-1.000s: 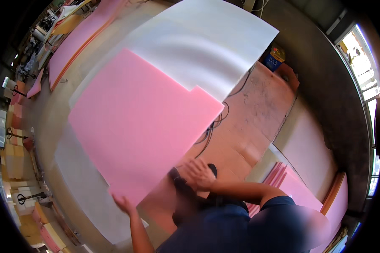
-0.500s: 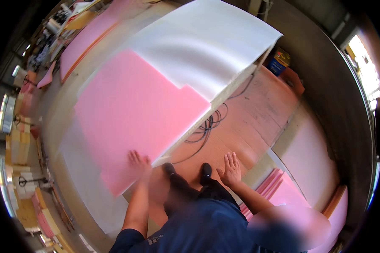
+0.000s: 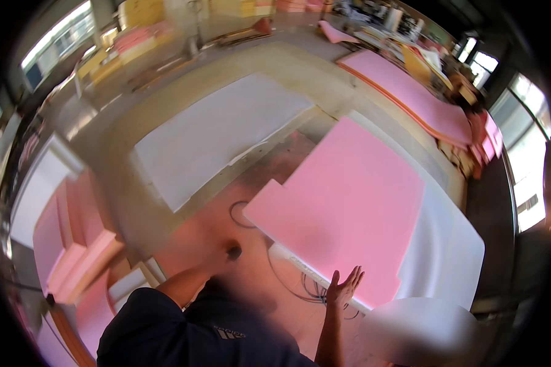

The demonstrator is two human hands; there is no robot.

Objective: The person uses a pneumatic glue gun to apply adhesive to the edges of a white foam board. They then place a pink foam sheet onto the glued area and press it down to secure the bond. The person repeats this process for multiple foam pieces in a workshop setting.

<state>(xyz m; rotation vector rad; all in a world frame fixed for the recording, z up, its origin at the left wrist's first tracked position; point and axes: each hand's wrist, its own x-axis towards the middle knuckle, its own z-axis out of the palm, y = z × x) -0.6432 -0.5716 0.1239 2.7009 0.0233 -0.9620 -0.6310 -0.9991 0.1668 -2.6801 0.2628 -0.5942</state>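
A large pink foam sheet (image 3: 355, 202) with a notched corner lies flat over a broad white sheet (image 3: 447, 251) at the right. My right hand (image 3: 346, 286) is at the pink sheet's near edge, fingers spread, holding nothing. Whether its palm touches the foam I cannot tell. My left forearm (image 3: 180, 287) reaches forward from the lower left over the orange-brown floor covering. The left hand at its end is smeared by motion, and its fingers do not show.
Stacked pink foam pieces (image 3: 82, 244) stand at the left. Another white sheet (image 3: 220, 131) lies farther off. A dark cable (image 3: 315, 293) coils on the floor below the pink sheet's edge. Long pink sheets (image 3: 410, 98) lie at the far right, and yellow blocks (image 3: 141, 13) stand at the back.
The view has swung left, so the pink sheet now appears farther right. My left hand has come off the sheet; my right hand has moved from above the floor to the sheet's edge.
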